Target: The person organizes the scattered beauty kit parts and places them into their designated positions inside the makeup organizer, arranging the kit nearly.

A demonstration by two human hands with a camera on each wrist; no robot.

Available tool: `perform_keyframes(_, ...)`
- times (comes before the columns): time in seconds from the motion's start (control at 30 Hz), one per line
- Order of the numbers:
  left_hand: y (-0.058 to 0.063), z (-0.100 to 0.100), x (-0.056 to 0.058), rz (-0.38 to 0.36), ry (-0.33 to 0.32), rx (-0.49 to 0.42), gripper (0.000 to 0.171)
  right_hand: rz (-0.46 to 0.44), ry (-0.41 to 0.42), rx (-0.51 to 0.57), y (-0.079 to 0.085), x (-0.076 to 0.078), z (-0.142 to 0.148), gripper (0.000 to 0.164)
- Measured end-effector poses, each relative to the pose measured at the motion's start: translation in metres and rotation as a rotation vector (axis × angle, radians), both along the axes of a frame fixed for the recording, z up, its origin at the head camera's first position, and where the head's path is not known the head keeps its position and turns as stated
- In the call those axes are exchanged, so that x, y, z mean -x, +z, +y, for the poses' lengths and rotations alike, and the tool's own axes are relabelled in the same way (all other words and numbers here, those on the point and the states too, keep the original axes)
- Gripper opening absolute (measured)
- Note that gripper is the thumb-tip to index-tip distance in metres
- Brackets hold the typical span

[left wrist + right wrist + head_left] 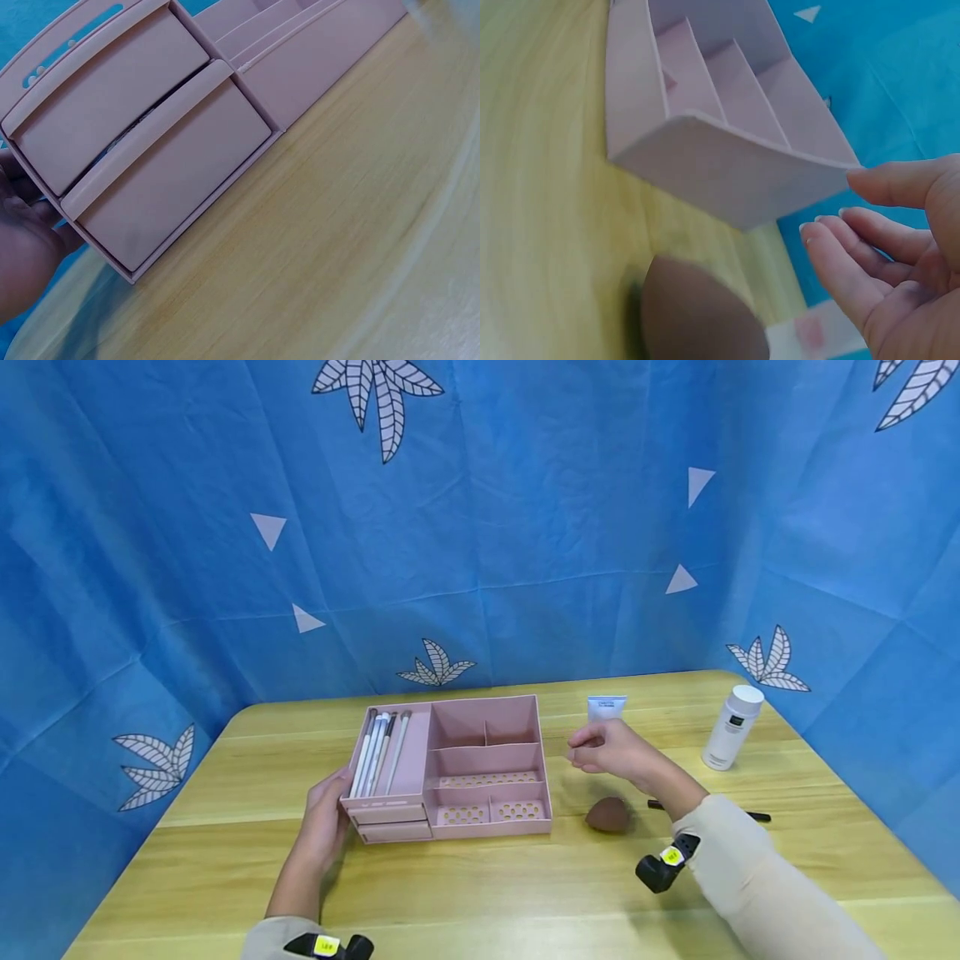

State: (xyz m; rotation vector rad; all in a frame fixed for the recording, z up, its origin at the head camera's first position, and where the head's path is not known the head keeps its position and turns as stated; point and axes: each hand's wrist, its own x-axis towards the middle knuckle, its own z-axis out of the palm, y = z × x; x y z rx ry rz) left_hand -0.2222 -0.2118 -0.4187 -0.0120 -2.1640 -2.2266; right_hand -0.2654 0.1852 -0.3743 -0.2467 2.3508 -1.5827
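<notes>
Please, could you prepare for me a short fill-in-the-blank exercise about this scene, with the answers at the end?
1. The front of the pink organizer has ____ drawers.
2. The brown sponge lies nearer to the person's ____ hand.
3. In the head view, the brushes and the left hand are both at the organizer's ____ end.
4. The color of the bottle and its cap is ____.

Missing words: two; right; left; white.

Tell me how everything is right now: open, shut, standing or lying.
Drawers: both shut.
Organizer: open on top.
Brushes: lying in the organizer.
White bottle: standing, cap on.
Black stick: lying, partly hidden.
Brown sponge: lying down.
Tube: partly hidden, can't tell.
Left hand: touching organizer.
Right hand: holding nothing.
</notes>
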Motion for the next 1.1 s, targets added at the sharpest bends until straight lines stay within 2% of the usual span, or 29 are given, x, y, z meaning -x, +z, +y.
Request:
perform_keyframes(0.27, 0.000, -0.002, -0.001, 0.013, -0.001, -0.026, 0.048, 0.074, -0.005, -0.096, -0.016, -0.015, 0.020, 0.036)
perform_keyframes(0.47, -0.002, -0.002, 0.000, 0.019, -0.005, -0.018, 0.048, 0.068, -0.048, -0.130, -0.027, -0.025, 0.035, 0.040)
perform_keyframes(0.87, -0.001, 0.001, 0.001, 0.030, 0.008, -0.018, 0.048, 0.060, -0.106, -0.106, -0.045, -0.040, 0.051, 0.045)
perform_keyframes(1.1, 0.000, 0.000, 0.000, 0.023, 0.010, -0.027, 0.048, 0.019, -0.074, -0.043, -0.051, -0.045, 0.054, 0.050)
